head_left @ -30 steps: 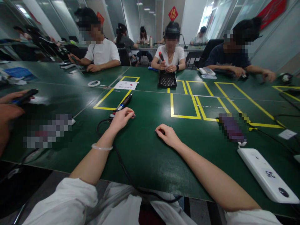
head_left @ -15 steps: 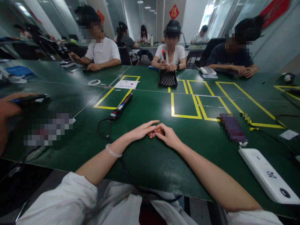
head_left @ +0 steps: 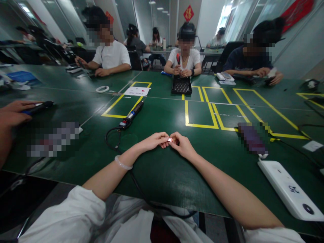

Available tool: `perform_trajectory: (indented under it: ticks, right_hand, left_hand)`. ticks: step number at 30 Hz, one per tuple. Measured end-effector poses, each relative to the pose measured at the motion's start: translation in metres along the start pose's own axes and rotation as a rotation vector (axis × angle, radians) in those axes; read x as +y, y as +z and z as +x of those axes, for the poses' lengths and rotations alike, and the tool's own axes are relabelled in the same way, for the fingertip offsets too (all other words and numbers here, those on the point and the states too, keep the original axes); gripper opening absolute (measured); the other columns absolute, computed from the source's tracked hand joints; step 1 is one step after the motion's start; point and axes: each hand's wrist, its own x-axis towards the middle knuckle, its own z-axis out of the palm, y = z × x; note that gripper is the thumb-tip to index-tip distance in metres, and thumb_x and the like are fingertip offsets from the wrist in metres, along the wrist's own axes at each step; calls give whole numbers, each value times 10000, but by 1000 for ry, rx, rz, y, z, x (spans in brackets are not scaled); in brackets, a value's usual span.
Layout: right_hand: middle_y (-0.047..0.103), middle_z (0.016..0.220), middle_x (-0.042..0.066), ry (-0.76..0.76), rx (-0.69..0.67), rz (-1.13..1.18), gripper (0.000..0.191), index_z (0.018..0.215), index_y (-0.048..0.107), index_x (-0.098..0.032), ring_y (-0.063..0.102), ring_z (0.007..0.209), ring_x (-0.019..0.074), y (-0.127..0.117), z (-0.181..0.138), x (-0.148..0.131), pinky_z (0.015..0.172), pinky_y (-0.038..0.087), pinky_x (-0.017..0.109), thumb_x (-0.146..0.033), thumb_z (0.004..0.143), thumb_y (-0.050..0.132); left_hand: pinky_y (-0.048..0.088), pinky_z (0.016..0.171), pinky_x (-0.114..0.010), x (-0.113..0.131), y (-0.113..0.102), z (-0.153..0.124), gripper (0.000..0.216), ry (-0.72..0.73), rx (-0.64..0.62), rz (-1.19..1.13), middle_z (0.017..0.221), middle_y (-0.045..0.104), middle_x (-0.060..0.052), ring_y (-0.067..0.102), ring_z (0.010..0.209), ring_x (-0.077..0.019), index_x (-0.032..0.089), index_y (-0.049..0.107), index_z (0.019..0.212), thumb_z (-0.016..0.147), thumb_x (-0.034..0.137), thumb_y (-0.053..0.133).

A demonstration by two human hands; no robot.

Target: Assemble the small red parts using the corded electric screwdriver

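Observation:
Above the near part of the green table (head_left: 162,184), both my hands meet with fingertips closed together. Between them is a small shiny piece, white and orange (head_left: 170,139), too small to make out its kind. My left hand (head_left: 155,141) pinches its left side between thumb and fingers. From the right, the curled fingers and thumb of my right hand (head_left: 182,145) grip the same piece, partly hiding it. A dark electric screwdriver (head_left: 132,114) with a cable lies on the table beyond my left hand.
A white power bank (head_left: 286,187) and a blurred-out phone (head_left: 251,137) lie to the right. Yellow tape (head_left: 202,126) marks rectangles ahead. A co-worker across the table has a black tray (head_left: 181,86). At left, another person's hand (head_left: 17,111) holds a dark tool.
My left fingers, stretched out before, have curled in to pinch the small piece, whose shiny white face now shows. The neighbour's hand at left has shifted into fuller view.

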Motion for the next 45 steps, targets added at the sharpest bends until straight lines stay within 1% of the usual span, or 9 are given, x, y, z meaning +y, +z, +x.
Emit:
perform_trajectory:
  ticks: [9,17,23,30,34,38,41,43,45]
  right_hand:
    - [602,743,-24,8,-6,-15,109,947,555,-204,547,617,115,0,1,-3,608,436,230,-240,851,592]
    - [610,775,-12,-15,-11,5,130,974,551,-205,550,634,117,0,0,-2,614,438,236,-259,861,585]
    - [609,737,-18,45,20,134,178,1008,537,-204,557,628,118,-1,1,2,603,442,239,-347,903,545]
    - [607,750,-9,68,27,252,164,945,552,-193,563,654,122,1,4,10,625,447,250,-347,888,566]
    - [603,747,-12,75,30,283,177,941,552,-197,557,656,124,1,5,11,628,442,254,-362,882,574]
    - [588,741,-14,83,39,287,175,910,557,-200,543,653,127,1,6,12,622,431,256,-373,884,568]
    - [549,705,-25,74,50,248,164,880,566,-198,504,617,120,0,7,11,582,398,246,-361,874,582]
    - [519,677,-36,66,49,231,153,890,569,-197,473,585,113,-1,8,10,553,374,240,-346,863,595]
    - [509,669,-41,59,48,217,148,906,568,-198,453,567,109,-1,8,10,540,365,238,-329,851,607]
  left_hand:
    - [479,731,-279,1,0,0,332,-8,-15,2,799,592,-16,579,744,-118,137,570,964,888,460,554]
    - [488,721,-277,-2,-1,0,332,-11,-7,-38,801,598,-15,586,738,-114,137,572,959,877,458,575]
    - [504,713,-282,-5,-1,1,337,-37,34,-82,835,625,-25,598,725,-111,140,560,965,854,455,610]
    - [510,696,-273,-4,0,1,344,-50,66,-102,836,639,-36,603,709,-107,132,559,965,836,441,637]
    - [520,677,-271,-5,1,2,358,-48,118,-112,853,634,-36,606,734,-117,140,549,963,801,435,671]
    - [516,664,-263,-5,3,1,322,12,151,-74,830,597,-13,595,754,-121,155,531,956,798,394,676]
    - [488,665,-244,-4,4,1,267,89,173,20,800,567,8,573,721,-102,158,527,939,803,337,672]
    - [466,664,-231,-3,4,0,240,131,204,105,830,573,2,568,728,-96,157,533,939,802,299,668]
    - [459,669,-225,-3,4,0,234,158,236,178,903,588,-16,575,775,-104,159,541,966,802,275,661]
